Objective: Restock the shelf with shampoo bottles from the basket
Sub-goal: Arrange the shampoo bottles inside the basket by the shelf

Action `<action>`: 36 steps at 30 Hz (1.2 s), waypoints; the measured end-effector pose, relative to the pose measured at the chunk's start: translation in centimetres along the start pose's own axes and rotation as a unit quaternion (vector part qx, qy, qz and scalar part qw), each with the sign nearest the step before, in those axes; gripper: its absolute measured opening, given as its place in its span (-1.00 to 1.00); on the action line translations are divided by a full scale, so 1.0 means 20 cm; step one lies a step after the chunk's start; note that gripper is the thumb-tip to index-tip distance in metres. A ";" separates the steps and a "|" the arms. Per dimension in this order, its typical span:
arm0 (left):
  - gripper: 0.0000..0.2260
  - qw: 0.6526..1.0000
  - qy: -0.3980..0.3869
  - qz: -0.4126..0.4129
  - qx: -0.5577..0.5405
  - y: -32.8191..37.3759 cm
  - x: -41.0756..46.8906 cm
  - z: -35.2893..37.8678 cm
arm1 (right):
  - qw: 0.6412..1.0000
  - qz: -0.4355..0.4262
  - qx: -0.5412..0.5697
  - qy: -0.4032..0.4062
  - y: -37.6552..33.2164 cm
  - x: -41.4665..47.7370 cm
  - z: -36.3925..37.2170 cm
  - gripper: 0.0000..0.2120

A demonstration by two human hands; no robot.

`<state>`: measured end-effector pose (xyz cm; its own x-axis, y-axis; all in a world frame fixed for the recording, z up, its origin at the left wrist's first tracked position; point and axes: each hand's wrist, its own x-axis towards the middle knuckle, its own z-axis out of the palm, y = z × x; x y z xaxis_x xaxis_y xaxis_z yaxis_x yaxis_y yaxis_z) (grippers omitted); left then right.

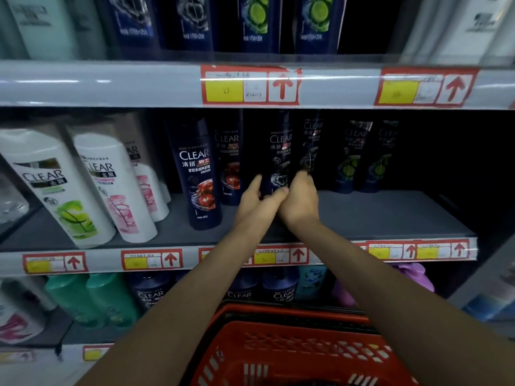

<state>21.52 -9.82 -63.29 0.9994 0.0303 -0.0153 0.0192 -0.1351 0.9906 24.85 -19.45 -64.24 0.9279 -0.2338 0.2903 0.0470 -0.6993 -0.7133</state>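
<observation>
Both my hands reach into the middle shelf point(390, 215) and hold a dark shampoo bottle point(280, 151) standing upright there. My left hand point(257, 200) wraps its lower left side, thumb across the front. Against the bottle's lower right side sits my right hand point(299, 200), fingers curled round it. The bottle's base is hidden behind my hands. A red plastic basket point(292, 346) sits below my forearms; its contents are out of sight.
Dark bottles with red fruit labels point(199, 174) stand to the left, white bottles point(64, 188) further left. Dark bottles with green labels point(351, 160) stand at the back right. The shelf floor at front right is bare. Price tags point(250, 84) line the shelf edges.
</observation>
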 end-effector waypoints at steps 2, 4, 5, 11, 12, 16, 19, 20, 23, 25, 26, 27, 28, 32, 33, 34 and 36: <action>-0.37 1.000 -0.005 -0.007 0.015 0.01 -0.01 -0.03 | 0.999 0.009 -0.001 -0.053 0.00 -0.02 -0.08 -0.55; -0.40 0.999 -0.013 -0.003 0.044 0.03 -0.03 -0.06 | 0.995 0.011 -0.024 -0.093 0.01 -0.05 -0.17 -0.40; -0.41 0.998 -0.020 -0.001 0.060 0.04 -0.06 -0.07 | 0.993 0.011 -0.043 -0.111 0.02 -0.06 -0.22 -0.31; -0.36 0.978 -0.064 0.018 0.199 0.12 -0.26 -0.15 | 0.971 -0.012 -0.130 -0.202 0.01 -0.23 -0.54 0.05; -0.35 0.971 -0.073 0.024 0.228 0.14 -0.31 -0.16 | 0.968 -0.023 -0.144 -0.206 0.01 -0.26 -0.58 0.08; -0.30 0.943 -0.093 0.054 0.315 0.22 -0.50 -0.18 | 0.956 -0.072 -0.204 -0.200 0.00 -0.42 -0.72 0.13; -0.28 0.919 -0.103 0.079 0.371 0.24 -0.64 -0.18 | 0.956 -0.105 -0.195 -0.193 0.01 -0.56 -0.82 0.11; -0.27 0.912 -0.110 0.084 0.387 0.24 -0.68 -0.18 | 0.956 -0.113 -0.187 -0.196 0.03 -0.61 -0.85 0.09; -0.26 0.901 -0.135 0.100 0.399 0.17 -0.82 -0.14 | 0.956 -0.139 -0.153 -0.207 0.12 -0.78 -0.90 0.03; -0.19 0.895 -0.154 0.113 0.404 0.09 -0.90 -0.09 | 0.954 -0.142 -0.125 -0.232 0.22 -0.90 -0.92 -0.02; -0.17 0.892 -0.164 0.114 0.407 0.04 -0.93 -0.07 | 0.950 -0.142 -0.124 -0.250 0.26 -0.96 -0.93 -0.05; -0.20 0.888 -0.176 0.111 0.410 -0.02 -0.96 -0.04 | 0.944 -0.140 -0.130 -0.269 0.32 -1.03 -0.93 -0.09; -0.24 0.885 -0.188 0.109 0.413 -0.08 -1.00 -0.01 | 0.938 -0.140 -0.139 -0.286 0.37 -1.08 -0.93 -0.15; -0.31 0.868 -0.242 0.077 0.427 -0.33 -1.10 0.11 | 0.910 -0.095 -0.175 -0.364 0.64 -1.23 -0.85 -0.24; -0.31 0.862 -0.255 0.063 0.434 -0.40 -1.12 0.14 | 0.901 -0.076 -0.188 -0.384 0.69 -1.26 -0.83 -0.26; -0.31 0.857 -0.266 0.050 0.438 -0.46 -1.13 0.18 | 0.890 -0.063 -0.208 -0.401 0.74 -1.28 -0.81 -0.30; -0.33 0.847 -0.287 0.018 0.446 -0.58 -1.15 0.25 | 0.863 -0.052 -0.256 -0.432 0.82 -1.33 -0.79 -0.39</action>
<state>-1.56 -13.85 -75.15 0.8434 -0.4418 -0.3056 -0.2537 -0.8290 0.4984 -4.83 -35.43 -73.53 0.8688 0.2835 -0.4060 0.1814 -0.9451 -0.2716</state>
